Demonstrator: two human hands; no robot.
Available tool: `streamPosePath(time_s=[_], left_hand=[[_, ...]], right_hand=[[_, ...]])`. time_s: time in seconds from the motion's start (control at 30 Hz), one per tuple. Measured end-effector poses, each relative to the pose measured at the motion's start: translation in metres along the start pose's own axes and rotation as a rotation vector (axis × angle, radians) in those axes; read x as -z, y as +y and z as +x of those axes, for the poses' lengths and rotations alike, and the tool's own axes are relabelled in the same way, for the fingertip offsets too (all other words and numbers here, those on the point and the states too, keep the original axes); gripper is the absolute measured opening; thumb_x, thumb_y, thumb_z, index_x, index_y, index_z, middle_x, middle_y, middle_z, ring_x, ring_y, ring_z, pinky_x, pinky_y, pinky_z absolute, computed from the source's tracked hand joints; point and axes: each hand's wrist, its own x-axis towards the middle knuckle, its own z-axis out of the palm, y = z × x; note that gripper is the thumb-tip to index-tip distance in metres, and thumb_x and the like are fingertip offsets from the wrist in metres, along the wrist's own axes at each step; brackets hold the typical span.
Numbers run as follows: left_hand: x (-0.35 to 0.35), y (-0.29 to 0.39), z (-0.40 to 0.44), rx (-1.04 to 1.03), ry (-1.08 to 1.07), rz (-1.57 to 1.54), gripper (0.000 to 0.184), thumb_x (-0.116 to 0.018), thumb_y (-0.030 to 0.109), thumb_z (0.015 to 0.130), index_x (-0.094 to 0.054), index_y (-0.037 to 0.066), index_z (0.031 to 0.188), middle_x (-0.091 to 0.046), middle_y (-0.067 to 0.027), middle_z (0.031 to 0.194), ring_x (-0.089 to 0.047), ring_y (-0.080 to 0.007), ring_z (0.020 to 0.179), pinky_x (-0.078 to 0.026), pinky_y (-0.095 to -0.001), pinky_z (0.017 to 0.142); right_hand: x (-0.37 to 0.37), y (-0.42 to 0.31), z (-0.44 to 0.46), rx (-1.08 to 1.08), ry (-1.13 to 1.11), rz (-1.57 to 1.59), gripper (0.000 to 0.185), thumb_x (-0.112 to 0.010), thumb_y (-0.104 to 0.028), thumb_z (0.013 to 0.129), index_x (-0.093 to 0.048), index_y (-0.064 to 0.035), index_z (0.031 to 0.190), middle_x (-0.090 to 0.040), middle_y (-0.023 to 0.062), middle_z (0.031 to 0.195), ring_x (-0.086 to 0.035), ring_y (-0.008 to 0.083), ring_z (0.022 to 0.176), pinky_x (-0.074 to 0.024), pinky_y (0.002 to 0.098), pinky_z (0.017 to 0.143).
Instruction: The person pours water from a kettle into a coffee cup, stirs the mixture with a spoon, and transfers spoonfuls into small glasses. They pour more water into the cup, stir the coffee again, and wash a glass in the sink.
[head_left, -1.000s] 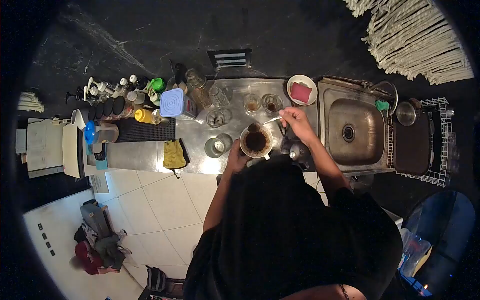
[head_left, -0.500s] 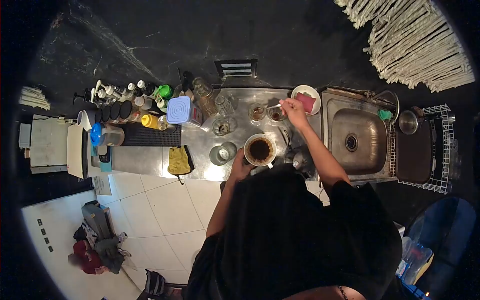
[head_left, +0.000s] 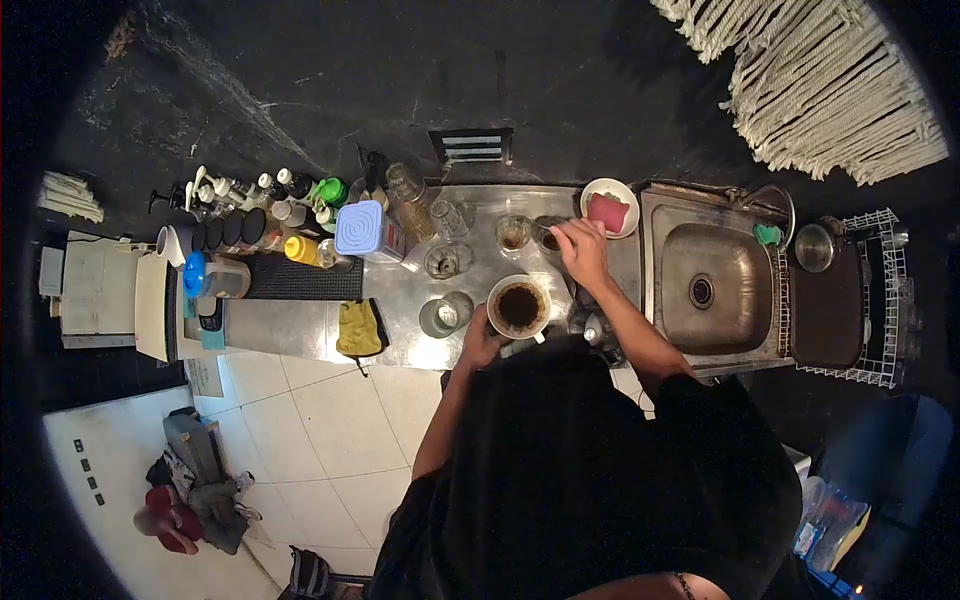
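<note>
A white cup [head_left: 541,300] with dark coffee grounds or liquid inside stands close to my body on the metal counter. My left hand [head_left: 482,343] is closed around its left side. Over a small glass [head_left: 545,243] my right hand [head_left: 583,252] is closed in a pinch on a thin spoon [head_left: 556,230], whose lower part I cannot make out. Beside that glass stands another glass [head_left: 513,235] with brown stuff at its bottom. Two more clear glasses, one glass [head_left: 441,262] and one glass [head_left: 445,314], lie or stand to the left; their exact pose is hard to tell.
Right of the counter [head_left: 280,328] is a sink [head_left: 715,335] with a wire dish rack [head_left: 885,300]. A bowl [head_left: 624,188] holds a red sponge. A blue-lidded container [head_left: 366,228], several bottles and a yellow cloth [head_left: 358,330] are leftward. A person [head_left: 175,520] sits far left.
My right hand has come down a little toward my body and turned over the small glass, with the spoon tilted differently. My left hand stays on the cup.
</note>
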Motion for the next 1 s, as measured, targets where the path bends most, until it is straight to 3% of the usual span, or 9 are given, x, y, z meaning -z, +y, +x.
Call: streamPosePath(time_s=[0.43, 0.6, 0.73, 0.83, 0.9, 0.93, 1.0], left_hand=[[-0.001, -0.006, 0.003, -0.036, 0.017, 0.061, 0.065, -0.083, 0.009, 0.07, -0.056, 0.005, 0.13, -0.059, -0.0121, 0.125, -0.056, -0.0293, 0.12, -0.043, -0.0397, 0.105], [0.001, 0.002, 0.003, -0.068, 0.023, 0.11, 0.062, -0.083, 0.008, 0.071, -0.057, 0.004, 0.126, -0.059, -0.0131, 0.123, -0.056, -0.0294, 0.119, -0.043, -0.0392, 0.104], [0.0, 0.002, 0.002, -0.049, 0.023, 0.059, 0.063, -0.084, 0.009, 0.071, -0.056, 0.004, 0.127, -0.058, -0.0126, 0.123, -0.056, -0.0286, 0.119, -0.042, -0.0391, 0.104], [0.003, 0.0, 0.003, -0.087, -0.003, 0.131, 0.063, -0.083, 0.008, 0.072, -0.055, 0.004, 0.128, -0.057, -0.0115, 0.123, -0.055, -0.0267, 0.119, -0.042, -0.0384, 0.105], [-0.001, 0.003, 0.002, -0.05, 0.004, 0.05, 0.063, -0.083, 0.008, 0.072, -0.055, 0.004, 0.128, -0.057, -0.0111, 0.122, -0.055, -0.026, 0.119, -0.043, -0.0379, 0.105], [-0.002, 0.004, 0.001, -0.011, 0.01, -0.034, 0.063, -0.083, 0.008, 0.072, -0.055, 0.004, 0.128, -0.057, -0.0108, 0.122, -0.055, -0.0252, 0.119, -0.043, -0.0375, 0.104], [0.001, 0.006, 0.002, -0.025, -0.002, 0.016, 0.063, -0.083, 0.007, 0.072, -0.054, 0.003, 0.129, -0.057, -0.0109, 0.122, -0.056, -0.0253, 0.119, -0.044, -0.0374, 0.104]], right_hand=[[0.004, -0.007, -0.01, -0.11, 0.113, 0.066, 0.016, -0.066, -0.015, 0.092, -0.069, -0.0012, 0.086, -0.068, 0.0102, 0.083, -0.061, 0.0289, 0.079, -0.0375, 0.0395, 0.08], [0.008, -0.011, -0.007, -0.13, -0.013, 0.075, 0.019, -0.065, -0.018, 0.093, -0.07, -0.001, 0.086, -0.069, 0.0112, 0.084, -0.062, 0.0292, 0.08, -0.038, 0.0405, 0.081], [0.006, -0.015, -0.008, -0.123, 0.016, 0.012, 0.021, -0.064, -0.022, 0.093, -0.07, -0.0036, 0.086, -0.069, 0.0112, 0.085, -0.063, 0.0306, 0.084, -0.0375, 0.0417, 0.081], [-0.003, -0.007, -0.008, -0.054, 0.042, -0.042, 0.024, -0.064, -0.023, 0.095, -0.069, -0.0023, 0.084, -0.068, 0.0089, 0.078, -0.063, 0.0239, 0.073, -0.0401, 0.0376, 0.075], [-0.014, -0.001, -0.009, -0.516, 0.155, 0.477, 0.029, -0.063, -0.025, 0.097, -0.066, -0.0004, 0.082, -0.063, 0.0035, 0.069, -0.056, 0.013, 0.064, -0.0397, 0.0311, 0.064], [-0.019, 0.006, -0.006, -0.557, 0.194, 0.551, 0.032, -0.062, -0.025, 0.098, -0.064, 0.0011, 0.079, -0.057, -0.0011, 0.064, -0.048, 0.0063, 0.06, -0.0364, 0.0264, 0.056], [-0.01, 0.003, -0.006, -0.539, 0.127, 0.606, 0.033, -0.062, -0.025, 0.098, -0.063, 0.0009, 0.078, -0.056, -0.0012, 0.064, -0.048, 0.0067, 0.061, -0.0366, 0.0262, 0.056]])
